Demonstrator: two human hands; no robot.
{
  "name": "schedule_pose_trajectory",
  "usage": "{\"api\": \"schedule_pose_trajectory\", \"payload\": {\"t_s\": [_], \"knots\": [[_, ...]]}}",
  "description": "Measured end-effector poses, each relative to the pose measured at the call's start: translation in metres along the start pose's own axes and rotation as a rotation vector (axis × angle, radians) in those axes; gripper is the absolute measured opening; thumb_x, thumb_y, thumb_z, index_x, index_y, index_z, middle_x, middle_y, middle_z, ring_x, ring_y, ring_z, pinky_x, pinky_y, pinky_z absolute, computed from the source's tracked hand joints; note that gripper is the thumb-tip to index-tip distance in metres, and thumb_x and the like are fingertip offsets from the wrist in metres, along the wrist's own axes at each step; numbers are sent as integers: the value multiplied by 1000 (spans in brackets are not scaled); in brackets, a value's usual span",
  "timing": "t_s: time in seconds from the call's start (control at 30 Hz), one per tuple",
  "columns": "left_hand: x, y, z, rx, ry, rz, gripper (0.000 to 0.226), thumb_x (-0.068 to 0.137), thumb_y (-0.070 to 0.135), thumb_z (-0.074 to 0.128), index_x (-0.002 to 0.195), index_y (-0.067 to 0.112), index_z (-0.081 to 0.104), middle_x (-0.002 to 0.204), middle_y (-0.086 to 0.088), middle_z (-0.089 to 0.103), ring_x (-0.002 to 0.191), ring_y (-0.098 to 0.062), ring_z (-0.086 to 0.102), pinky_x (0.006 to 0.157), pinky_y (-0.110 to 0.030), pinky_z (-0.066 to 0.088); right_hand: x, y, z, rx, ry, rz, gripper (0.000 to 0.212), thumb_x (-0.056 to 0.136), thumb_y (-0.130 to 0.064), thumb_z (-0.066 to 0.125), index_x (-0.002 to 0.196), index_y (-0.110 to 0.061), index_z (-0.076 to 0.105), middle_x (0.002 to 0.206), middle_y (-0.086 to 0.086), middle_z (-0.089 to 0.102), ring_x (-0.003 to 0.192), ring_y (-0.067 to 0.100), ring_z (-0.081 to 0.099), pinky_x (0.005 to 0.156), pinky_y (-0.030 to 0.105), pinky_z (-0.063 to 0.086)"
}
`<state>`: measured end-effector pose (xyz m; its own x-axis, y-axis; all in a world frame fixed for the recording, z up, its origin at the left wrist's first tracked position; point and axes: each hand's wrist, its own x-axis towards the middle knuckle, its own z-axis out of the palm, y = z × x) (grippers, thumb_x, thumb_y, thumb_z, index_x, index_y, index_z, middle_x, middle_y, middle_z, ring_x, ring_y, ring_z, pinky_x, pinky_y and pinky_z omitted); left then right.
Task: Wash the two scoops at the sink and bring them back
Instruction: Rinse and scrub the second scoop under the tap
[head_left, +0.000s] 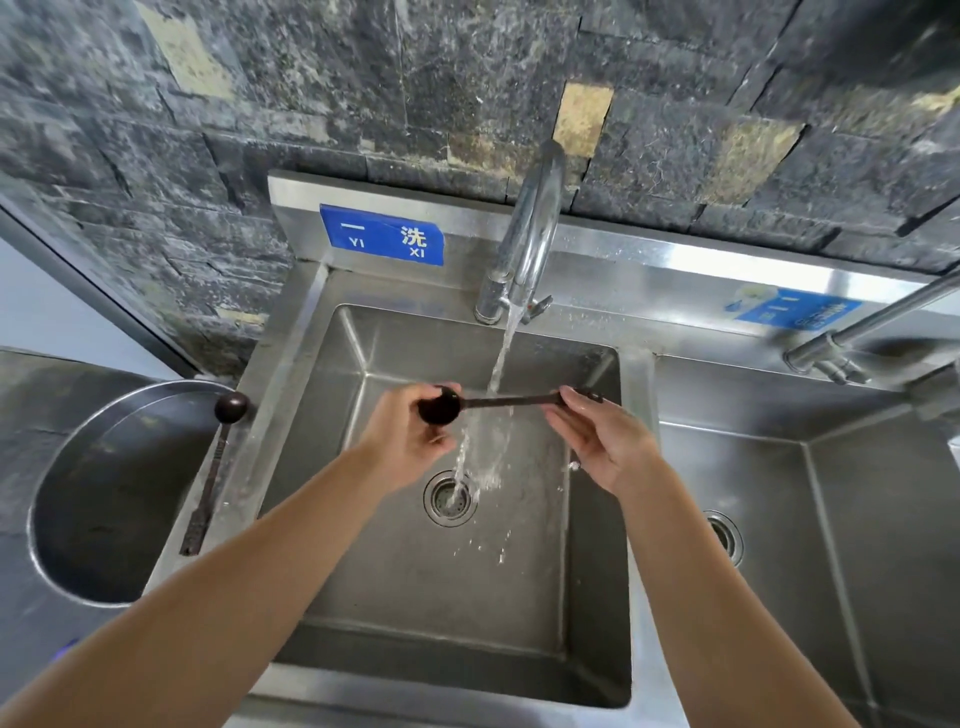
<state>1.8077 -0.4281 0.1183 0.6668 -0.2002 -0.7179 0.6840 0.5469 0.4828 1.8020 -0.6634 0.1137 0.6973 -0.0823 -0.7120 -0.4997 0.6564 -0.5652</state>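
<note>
I hold a dark long-handled scoop (498, 401) level over the steel sink (597, 571). My left hand (410, 441) grips its round bowl end, and my right hand (597, 436) pinches the far end of the handle. Water from the chrome tap (530, 244) falls onto the middle of the handle and runs down to the drain (450, 500). A second dark scoop (213, 467) lies on the sink's left rim, its bowl pointing away from me.
A round steel basin (67, 519) sits left of the sink, partly under the second scoop. Another sink basin (857, 519) lies to the right, with a second tap pipe (872, 327) above it. A dark stone wall rises behind.
</note>
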Motion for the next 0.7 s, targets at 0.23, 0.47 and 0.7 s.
{"api": "schedule_pose_trajectory", "payload": {"t_s": [0.23,0.47,0.7], "knots": [[30,-34,39,-617,-39,-23,46,93,41,53,63,6,60,63,-9,59,60,-25,66,72,-34,58,-21,8,-53,1,111,118,29,71,7,76,99,10,67,99,27,75,87,34,77,59,31,62],[39,-51,53,-633,217,-82,40,88,9,36,52,6,53,59,-9,56,46,-20,57,56,-24,54,-15,-37,-80,-705,104,112,40,78,-29,79,104,-2,69,102,18,78,97,31,75,81,41,62],[54,-58,49,-766,319,-85,40,99,20,26,80,4,58,83,-12,67,60,-26,66,55,-28,58,57,-67,32,-964,79,-291,14,85,-35,67,91,-22,63,81,-4,57,88,19,56,100,39,50]]}}
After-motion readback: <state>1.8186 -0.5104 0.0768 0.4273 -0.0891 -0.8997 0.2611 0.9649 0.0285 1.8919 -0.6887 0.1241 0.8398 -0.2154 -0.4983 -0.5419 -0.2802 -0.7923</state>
